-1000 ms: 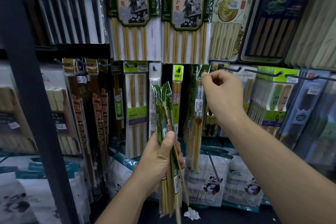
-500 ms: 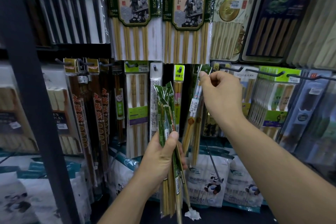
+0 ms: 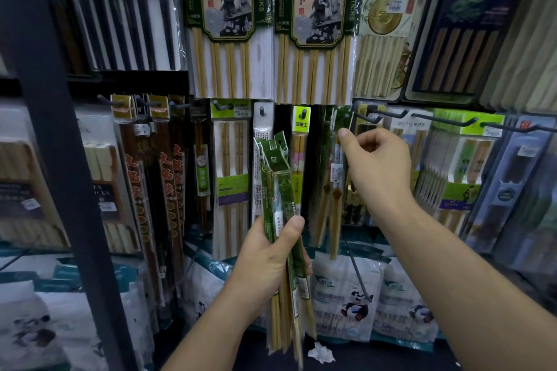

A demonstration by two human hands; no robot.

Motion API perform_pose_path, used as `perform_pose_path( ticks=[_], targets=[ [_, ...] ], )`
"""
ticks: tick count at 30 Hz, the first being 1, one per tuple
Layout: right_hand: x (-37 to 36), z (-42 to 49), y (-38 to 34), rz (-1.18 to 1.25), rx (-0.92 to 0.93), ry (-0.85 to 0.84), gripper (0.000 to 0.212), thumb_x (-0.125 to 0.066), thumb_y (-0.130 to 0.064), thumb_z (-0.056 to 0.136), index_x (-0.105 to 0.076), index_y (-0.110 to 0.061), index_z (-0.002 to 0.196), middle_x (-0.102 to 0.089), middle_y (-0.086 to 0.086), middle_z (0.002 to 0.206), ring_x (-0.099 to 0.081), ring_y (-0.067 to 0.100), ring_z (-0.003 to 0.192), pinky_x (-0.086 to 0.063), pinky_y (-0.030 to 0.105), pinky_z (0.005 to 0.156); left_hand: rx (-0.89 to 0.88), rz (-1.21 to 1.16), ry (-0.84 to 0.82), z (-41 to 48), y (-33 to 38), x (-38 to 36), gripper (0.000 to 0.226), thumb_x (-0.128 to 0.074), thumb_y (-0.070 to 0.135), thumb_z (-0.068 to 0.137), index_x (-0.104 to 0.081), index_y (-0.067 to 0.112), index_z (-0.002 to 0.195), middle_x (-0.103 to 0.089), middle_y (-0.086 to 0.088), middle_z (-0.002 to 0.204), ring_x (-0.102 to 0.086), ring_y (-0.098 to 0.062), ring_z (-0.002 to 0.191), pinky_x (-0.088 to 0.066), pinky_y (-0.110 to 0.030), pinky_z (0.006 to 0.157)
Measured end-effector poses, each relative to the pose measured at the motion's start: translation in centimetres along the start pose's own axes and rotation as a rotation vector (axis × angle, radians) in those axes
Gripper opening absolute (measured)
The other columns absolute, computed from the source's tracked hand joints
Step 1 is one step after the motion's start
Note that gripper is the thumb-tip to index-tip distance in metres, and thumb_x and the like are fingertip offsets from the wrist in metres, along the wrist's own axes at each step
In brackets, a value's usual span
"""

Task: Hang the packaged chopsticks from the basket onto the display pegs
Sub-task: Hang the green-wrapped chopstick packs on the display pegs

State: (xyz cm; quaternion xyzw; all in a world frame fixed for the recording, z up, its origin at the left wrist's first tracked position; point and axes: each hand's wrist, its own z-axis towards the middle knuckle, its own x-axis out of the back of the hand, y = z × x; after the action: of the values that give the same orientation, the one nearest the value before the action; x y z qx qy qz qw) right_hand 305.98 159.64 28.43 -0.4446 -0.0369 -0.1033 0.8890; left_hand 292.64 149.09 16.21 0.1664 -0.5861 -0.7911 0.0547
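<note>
While left hand (image 3: 266, 262) grips glossy slim packs (image 3: 278, 181) | right hand (image 3: 375, 166) fingers (image 3: 345, 134) pinch green-topped pack (image 3: 337, 173)

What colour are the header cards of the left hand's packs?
Green; header cards on the packs, head view.

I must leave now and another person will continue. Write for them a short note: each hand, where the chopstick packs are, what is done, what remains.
Left hand: grips a bundle of green packs, upright before the shelf.
Right hand: pinches the top of one pack, raised to the peg row; whether its hole sits on a peg cannot be seen.
Done: similar packs seem to hang there already.
Left: seat this pack, release it, then hang the bundle one by one. The basket is out of view.
</note>
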Motion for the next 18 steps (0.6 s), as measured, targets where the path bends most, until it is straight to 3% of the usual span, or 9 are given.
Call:
perform_pose_path(
  ticks=[2,4,7,13,15,18],
  targets=[
    [0.1,-1.6,-0.3,0.025,0.053,-0.037,0.030,-0.066,-0.042,0.094,-0.063,-0.016,0.080,-0.057,-0.007,0.067,-0.052,0.001,0.061,-0.043,0.019,0.058,-0.009,0.018,0.019,0.1,0.0,-0.1,0.050,-0.082,0.074,0.066,-0.067,0.039,0.099,-0.076,-0.002,0.082,-0.074,-0.028,0.075,-0.061,-0.044,0.070],
    [0.1,-3.7,-0.7,0.092,0.111,-0.220,0.022,-0.066,-0.040,0.094,-0.066,-0.024,0.080,-0.062,-0.006,0.071,-0.056,0.003,0.065,-0.047,0.017,0.059,-0.027,0.036,0.036,0.1,0.1,-0.2,0.049,-0.083,0.075,0.064,-0.068,0.045,0.099,-0.078,0.001,0.088,-0.075,-0.026,0.082,-0.061,-0.048,0.076],
    [-0.3,-5.9,-0.9,0.172,0.122,-0.417,0.010,-0.071,-0.034,0.093,-0.070,-0.029,0.085,-0.066,-0.001,0.079,-0.061,0.012,0.073,-0.053,0.020,0.062,-0.071,0.038,0.015,-0.1,0.5,-0.5,0.052,-0.083,0.071,0.067,-0.068,0.043,0.108,-0.079,-0.001,0.095,-0.076,-0.019,0.080,-0.060,-0.034,0.065],
    [-0.7,-5.8,-0.7,0.281,0.042,-0.409,0.007,-0.072,-0.017,0.093,-0.071,-0.021,0.087,-0.063,-0.011,0.074,-0.056,0.002,0.071,-0.051,0.018,0.067,-0.105,0.063,0.027,-0.1,0.5,-0.8,0.054,-0.081,0.074,0.066,-0.067,0.047,0.112,-0.079,0.002,0.106,-0.076,-0.016,0.090,-0.064,-0.038,0.076],
    [-0.6,-5.4,-0.7,0.315,0.026,-0.395,0.011,-0.070,-0.017,0.094,-0.071,-0.021,0.084,-0.062,-0.010,0.074,-0.056,0.003,0.070,-0.051,0.020,0.066,-0.094,0.061,0.044,0.0,0.4,-0.7,0.067,-0.076,0.082,0.063,-0.066,0.042,0.116,-0.078,0.008,0.110,-0.075,-0.014,0.098,-0.062,-0.034,0.082],
    [0.0,-4.2,-1.1,0.386,-0.027,-0.295,0.019,-0.065,-0.020,0.097,-0.070,-0.022,0.079,-0.058,-0.003,0.072,-0.053,0.007,0.064,-0.048,0.019,0.056,-0.069,0.083,0.124,0.1,0.4,-0.6,0.073,-0.070,0.087,0.063,-0.065,0.026,0.102,-0.075,0.004,0.082,-0.072,-0.014,0.080,-0.057,-0.035,0.076]
  ],
)
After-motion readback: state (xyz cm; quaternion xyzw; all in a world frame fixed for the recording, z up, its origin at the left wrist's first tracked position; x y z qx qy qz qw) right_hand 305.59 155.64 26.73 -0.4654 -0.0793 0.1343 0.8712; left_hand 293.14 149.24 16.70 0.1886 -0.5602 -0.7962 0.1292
